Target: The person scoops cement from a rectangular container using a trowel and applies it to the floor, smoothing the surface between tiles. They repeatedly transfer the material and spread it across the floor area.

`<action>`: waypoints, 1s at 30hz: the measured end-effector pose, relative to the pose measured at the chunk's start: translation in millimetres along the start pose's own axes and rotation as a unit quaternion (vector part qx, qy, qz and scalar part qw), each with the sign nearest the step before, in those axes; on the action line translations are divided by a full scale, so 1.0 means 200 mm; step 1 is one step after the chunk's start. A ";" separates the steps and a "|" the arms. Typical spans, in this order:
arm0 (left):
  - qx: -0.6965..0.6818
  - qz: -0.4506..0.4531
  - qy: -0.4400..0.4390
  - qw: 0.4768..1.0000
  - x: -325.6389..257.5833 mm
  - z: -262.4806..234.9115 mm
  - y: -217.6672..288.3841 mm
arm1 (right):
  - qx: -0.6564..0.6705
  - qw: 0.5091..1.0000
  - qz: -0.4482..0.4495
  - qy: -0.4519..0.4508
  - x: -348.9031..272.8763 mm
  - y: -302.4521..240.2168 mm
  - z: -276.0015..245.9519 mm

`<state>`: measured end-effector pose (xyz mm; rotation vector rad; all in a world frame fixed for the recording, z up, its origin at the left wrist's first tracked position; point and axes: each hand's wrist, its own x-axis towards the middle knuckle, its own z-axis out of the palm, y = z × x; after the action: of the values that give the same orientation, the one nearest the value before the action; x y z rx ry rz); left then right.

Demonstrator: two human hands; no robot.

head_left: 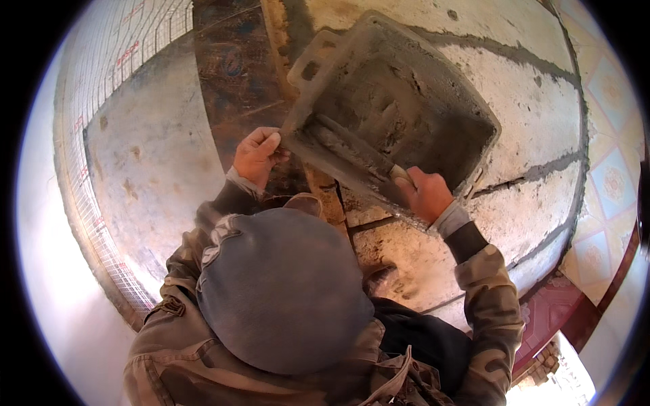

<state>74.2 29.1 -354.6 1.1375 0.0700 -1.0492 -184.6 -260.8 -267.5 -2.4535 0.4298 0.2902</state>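
Observation:
A dark mortar tub (pixel 474 95), roughly rectangular with a slotted handle at its far left, stands tilted across my view. Grey wet mortar (pixel 399 101) coats its inside. My left hand (pixel 256 157) is closed at the tub's left corner, its thumb and fingers pinching the rim. Inside the near side lies a long trowel (pixel 352 145), its narrow blade caked with mortar. Around the trowel's pale handle my right hand (pixel 428 194) is closed, over the near right wall. The fingers partly hide the handle, and how the blade joins it is unclear.
Pale blocks with dark mortar joints (pixel 521 95) lie under and right of the tub. A stained brown board (pixel 237 74) is at its left, beside a grey slab (pixel 152 135) and wire mesh (pixel 101 223). Patterned tiles (pixel 613 169) line the far right. Rounded grey cloth (pixel 284 291) fills the near middle.

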 end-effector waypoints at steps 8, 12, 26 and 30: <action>-0.001 -0.024 -0.006 1.000 -0.02 -0.03 0.05 | 0.066 0.996 -0.037 -0.053 0.16 -0.17 -0.27; -0.013 -0.031 -0.039 0.999 0.00 -0.10 0.03 | 0.170 0.966 0.113 -0.160 0.16 -0.21 -0.36; 0.285 0.094 -0.037 0.953 0.12 -0.47 -0.03 | 0.493 0.783 0.370 0.084 -0.91 -0.32 -0.50; 0.264 -0.001 0.115 0.958 -0.06 -0.18 0.33 | 0.640 0.630 0.296 0.325 -1.23 -0.14 -0.14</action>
<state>130.8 65.8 -318.2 1.7425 -0.0286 -0.9573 -397.7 -199.2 -154.3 -0.8316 1.2212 -0.5449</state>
